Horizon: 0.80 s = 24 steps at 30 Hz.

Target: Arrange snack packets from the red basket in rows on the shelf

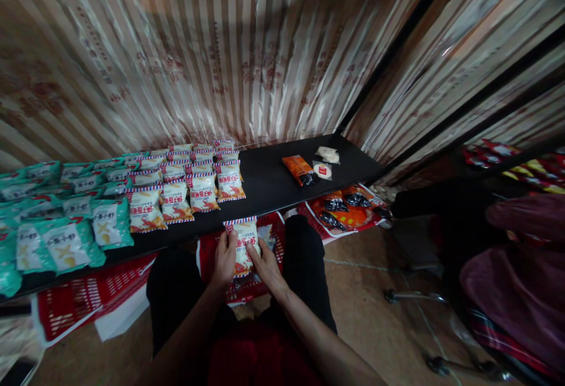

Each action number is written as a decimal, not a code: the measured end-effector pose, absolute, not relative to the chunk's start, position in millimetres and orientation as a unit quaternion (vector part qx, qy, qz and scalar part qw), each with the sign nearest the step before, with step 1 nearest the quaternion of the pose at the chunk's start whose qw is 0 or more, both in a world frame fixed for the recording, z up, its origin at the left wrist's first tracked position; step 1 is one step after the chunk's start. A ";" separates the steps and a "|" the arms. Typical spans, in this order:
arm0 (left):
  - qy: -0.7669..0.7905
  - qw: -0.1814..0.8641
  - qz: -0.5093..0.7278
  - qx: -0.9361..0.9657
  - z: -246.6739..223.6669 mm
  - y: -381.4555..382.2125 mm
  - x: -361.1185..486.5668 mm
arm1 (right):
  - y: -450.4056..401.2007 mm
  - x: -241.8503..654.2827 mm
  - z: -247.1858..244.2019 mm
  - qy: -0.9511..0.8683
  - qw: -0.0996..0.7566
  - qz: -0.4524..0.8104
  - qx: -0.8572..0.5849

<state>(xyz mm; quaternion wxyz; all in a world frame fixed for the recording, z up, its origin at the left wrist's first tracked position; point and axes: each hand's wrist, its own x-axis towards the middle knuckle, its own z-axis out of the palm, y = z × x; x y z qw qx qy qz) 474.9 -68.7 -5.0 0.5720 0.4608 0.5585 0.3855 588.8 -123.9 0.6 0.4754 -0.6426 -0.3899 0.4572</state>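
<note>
Between my two hands is a white and orange snack bag with a striped top edge (pixel 243 246), held upright above a red basket (pixel 279 239) between my knees. My left hand (pixel 225 258) grips its left edge, and my right hand (pixel 267 263) holds its right side with the thumb across the front. On the black shelf (pixel 260 189), several matching bags (pixel 203 190) stand in rows beyond my left hand. Farther left are several teal and white bags (pixel 68 245). An orange packet (pixel 299 169) and two small clear packets (pixel 322 170) lie on the shelf's right part.
Under the shelf, a basket of orange packets (pixel 346 212) is at the right and another red basket (pixel 88 295) at the left. A person in a dark pink garment (pixel 516 292) sits at the right beside a wheeled chair base (pixel 415 296). Striped curtains hang behind.
</note>
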 end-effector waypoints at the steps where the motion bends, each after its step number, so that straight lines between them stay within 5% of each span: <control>1: 0.558 0.571 0.384 0.463 -3.9 -69.1 474.5 | -122.9 589.7 -1.9 -0.389 0.478 0.453 -0.644; 14: 0.450 0.681 0.404 0.414 -15.3 -87.2 477.9 | -109.9 604.0 -10.2 -0.371 0.509 0.387 -0.673; 24: 0.468 0.620 0.409 0.478 -28.8 -81.5 477.8 | -115.2 606.0 8.7 -0.384 0.515 0.412 -0.647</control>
